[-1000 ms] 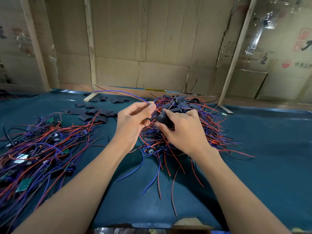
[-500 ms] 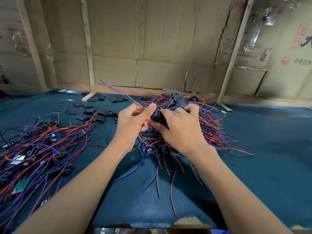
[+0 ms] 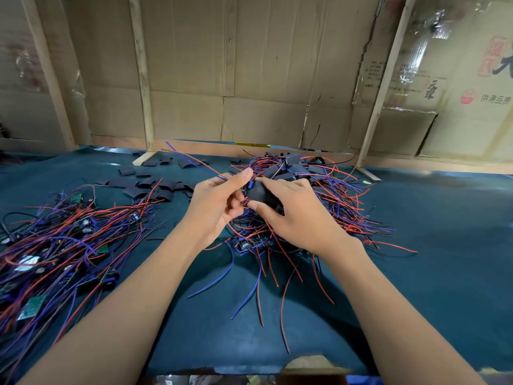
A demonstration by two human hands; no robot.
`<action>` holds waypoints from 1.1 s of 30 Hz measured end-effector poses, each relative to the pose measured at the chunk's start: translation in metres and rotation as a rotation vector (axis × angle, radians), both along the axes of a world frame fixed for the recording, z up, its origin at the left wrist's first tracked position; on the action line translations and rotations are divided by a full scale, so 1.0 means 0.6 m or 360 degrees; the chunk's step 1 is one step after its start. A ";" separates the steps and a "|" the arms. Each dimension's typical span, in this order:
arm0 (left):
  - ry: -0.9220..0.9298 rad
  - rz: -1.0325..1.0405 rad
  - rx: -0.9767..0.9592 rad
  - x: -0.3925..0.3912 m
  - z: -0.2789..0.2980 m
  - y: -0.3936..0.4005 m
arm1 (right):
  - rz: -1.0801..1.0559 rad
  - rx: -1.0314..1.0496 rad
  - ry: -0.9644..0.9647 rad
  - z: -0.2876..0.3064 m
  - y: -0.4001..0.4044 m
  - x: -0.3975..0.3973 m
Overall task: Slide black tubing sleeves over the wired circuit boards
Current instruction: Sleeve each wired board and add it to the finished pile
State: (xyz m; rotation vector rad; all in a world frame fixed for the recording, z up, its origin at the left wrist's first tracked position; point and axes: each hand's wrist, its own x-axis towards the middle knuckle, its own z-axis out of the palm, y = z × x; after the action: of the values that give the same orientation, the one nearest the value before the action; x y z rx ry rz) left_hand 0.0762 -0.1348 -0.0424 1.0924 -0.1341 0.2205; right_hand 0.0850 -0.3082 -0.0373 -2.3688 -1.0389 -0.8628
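Here, nearest the onlooker, two bare forearms reach forward over a dark teal surface. Loose red and blue wire ends trail toward the near edge between the arms. At mid-surface the left hand has its grip pressed together on a thin red-and-blue wire pair, thumb against forefinger, and the pair runs up and to the left from the pinch. The right hand has its grip curled round a black tubing sleeve, thumb beneath and forefinger above; the sleeve sits between the two hands, and a small blue part shows at its left mouth. Whether a board lies inside cannot be told. To the left lies a heap of wired circuit boards, green boards showing among the wires. Directly behind the hands sits a second tangle of sleeved assemblies. Farther left, loose cut black sleeves are scattered. Beyond stands a cardboard wall with wooden battens.
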 end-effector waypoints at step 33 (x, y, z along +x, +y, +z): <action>0.0403 0.1205 0.1621 0.024 -0.063 0.041 | -0.0290 0.0485 -0.0658 0.140 -0.038 0.056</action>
State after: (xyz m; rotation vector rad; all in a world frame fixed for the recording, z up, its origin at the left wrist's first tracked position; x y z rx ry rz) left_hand 0.0906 -0.1104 -0.0804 2.1493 0.4613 0.7353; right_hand 0.1187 -0.3312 0.0469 -2.0942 -0.7679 -1.5094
